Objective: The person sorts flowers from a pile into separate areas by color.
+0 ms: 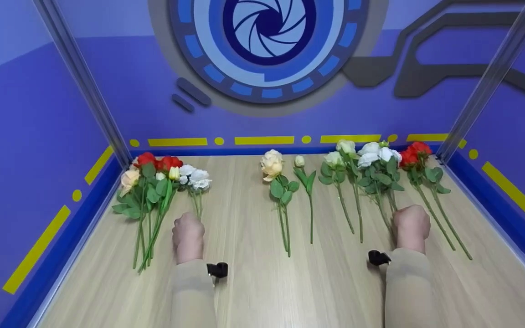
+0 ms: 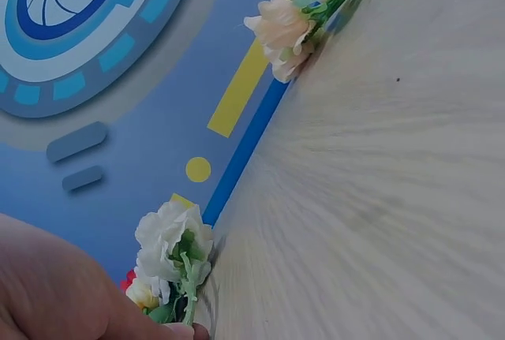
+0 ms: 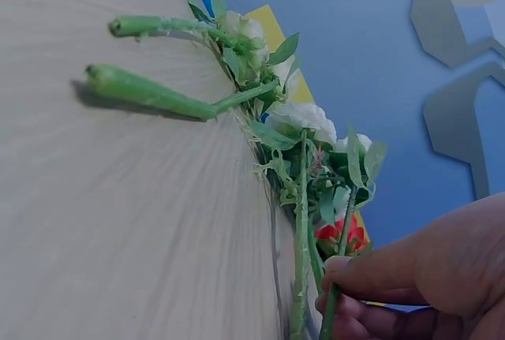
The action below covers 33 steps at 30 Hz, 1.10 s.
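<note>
On the left, my left hand pinches the stem end of a white flower, whose bloom lies at the edge of a mixed bunch. From the left wrist, that white flower shows just past the thumb and fingertip. Over on the right, my right hand grips a green stem below the white roses. Up close in the right wrist view, thumb and fingers of the right hand pinch one green stem, while another stem runs beside it, outside the pinch.
Left bunch: red flowers, a peach rose and a yellow tulip. A peach rose and pale tulip lie mid-table. Pale green roses and red roses flank the white ones. Walls enclose the wooden table.
</note>
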{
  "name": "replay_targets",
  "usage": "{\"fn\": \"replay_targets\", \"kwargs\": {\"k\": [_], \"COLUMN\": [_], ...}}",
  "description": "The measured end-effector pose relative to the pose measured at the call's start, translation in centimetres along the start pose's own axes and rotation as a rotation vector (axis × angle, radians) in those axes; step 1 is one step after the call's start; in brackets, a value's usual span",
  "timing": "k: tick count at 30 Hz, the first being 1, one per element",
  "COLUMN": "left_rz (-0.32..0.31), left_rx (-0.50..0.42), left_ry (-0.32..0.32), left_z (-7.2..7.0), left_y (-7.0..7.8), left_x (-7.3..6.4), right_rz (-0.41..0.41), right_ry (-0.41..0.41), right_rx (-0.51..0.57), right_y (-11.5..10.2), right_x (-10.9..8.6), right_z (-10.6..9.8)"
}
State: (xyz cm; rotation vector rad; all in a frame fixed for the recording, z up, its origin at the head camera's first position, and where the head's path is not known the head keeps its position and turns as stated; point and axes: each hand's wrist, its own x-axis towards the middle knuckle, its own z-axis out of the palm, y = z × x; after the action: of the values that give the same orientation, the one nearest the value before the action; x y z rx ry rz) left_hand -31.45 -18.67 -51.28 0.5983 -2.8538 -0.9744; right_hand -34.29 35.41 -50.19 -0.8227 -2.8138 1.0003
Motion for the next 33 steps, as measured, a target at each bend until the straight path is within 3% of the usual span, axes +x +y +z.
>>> {"fn": "replay_targets", "kwargs": {"k": [13,24,29,33], "left_rz": [-0.005,-0.04,-0.056,-0.018], "left_rx": [-0.05,-0.117,-0.231,-0.398], "left_ry": [-0.04,-0.063,-0.106,-0.098], "left_z": [-0.3,-0.7,-0.8,-0.4], "left_y": [0.7,2.4,3.7,4.7], "left_x": [0.3,0.1,0.0,-0.2], "right_rz": [0.01,-0.126,-0.239,-0.324], "right_ry": [-0.022,0.159,0.207,0.158], "right_rx": [0.02,0.083,0.103,0.102], "right_y": [-0.5,-3.2,-5.5,-7.5], "right_x": [-0.1,-1.4,-2.7,-4.0], "right_z": [-0.2,-0.1,0.5,1.4]}}
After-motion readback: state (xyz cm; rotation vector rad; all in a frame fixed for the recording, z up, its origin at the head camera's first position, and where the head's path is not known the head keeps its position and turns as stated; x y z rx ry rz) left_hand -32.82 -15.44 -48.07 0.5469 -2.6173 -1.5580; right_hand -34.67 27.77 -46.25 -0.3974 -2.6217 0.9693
